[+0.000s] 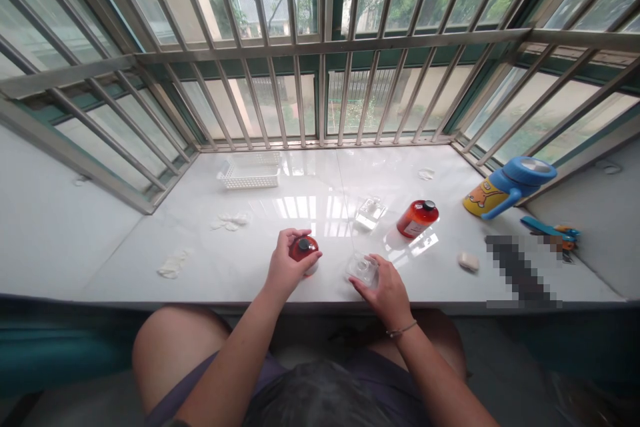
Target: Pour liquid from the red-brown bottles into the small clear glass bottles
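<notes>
Near the front edge of the white ledge, my left hand (pixel 289 260) is wrapped round a red bottle (pixel 306 248) with a black cap. To its right, my right hand (pixel 385 283) grips a small clear square container (pixel 362 269) between thumb and fingers; its exact kind is hard to make out. Just beyond that stands a clear glass-like bottle (pixel 370 213), touched by neither hand. A second red bottle (pixel 418 219), with a black cap and a pale label, stands farther right.
At the back left sits a white plastic basket (pixel 250 172). Crumpled white pieces (pixel 230 221) lie on the ledge (pixel 310 180). On the right are a blue and yellow flask (pixel 505 188), a whitish rounded block (pixel 469 261) and a blue strap (pixel 547 229). Metal bars (pixel 300 100) line the window.
</notes>
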A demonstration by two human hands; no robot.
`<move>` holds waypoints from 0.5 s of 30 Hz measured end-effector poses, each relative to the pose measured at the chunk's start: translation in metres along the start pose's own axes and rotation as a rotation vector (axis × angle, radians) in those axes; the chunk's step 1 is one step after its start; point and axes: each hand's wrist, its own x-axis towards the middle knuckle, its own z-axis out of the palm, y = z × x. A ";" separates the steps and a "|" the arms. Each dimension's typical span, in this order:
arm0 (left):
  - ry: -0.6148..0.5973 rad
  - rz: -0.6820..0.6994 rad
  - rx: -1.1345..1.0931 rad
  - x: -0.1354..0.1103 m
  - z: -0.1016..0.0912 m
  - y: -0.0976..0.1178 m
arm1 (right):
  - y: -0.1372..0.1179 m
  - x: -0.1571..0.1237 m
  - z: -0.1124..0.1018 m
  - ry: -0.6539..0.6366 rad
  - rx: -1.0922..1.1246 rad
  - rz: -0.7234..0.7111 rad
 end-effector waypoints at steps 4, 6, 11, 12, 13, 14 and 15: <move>0.009 0.019 0.002 -0.002 0.002 -0.005 | 0.001 0.000 0.001 0.013 -0.003 -0.003; 0.015 0.041 0.010 -0.003 0.002 -0.007 | 0.001 0.000 0.001 0.013 -0.005 -0.002; 0.014 0.111 0.097 -0.005 0.001 -0.013 | 0.000 0.000 0.000 0.009 -0.001 0.002; 0.012 0.124 0.110 -0.005 0.001 -0.013 | 0.000 0.000 0.000 0.008 0.000 0.002; 0.009 0.136 0.118 -0.006 0.001 -0.014 | 0.000 0.000 0.001 0.008 -0.001 0.002; 0.008 0.146 0.123 -0.006 0.001 -0.014 | 0.000 -0.001 0.001 0.008 -0.002 0.001; 0.009 0.152 0.126 -0.006 0.001 -0.014 | 0.000 -0.001 0.001 0.009 -0.005 0.000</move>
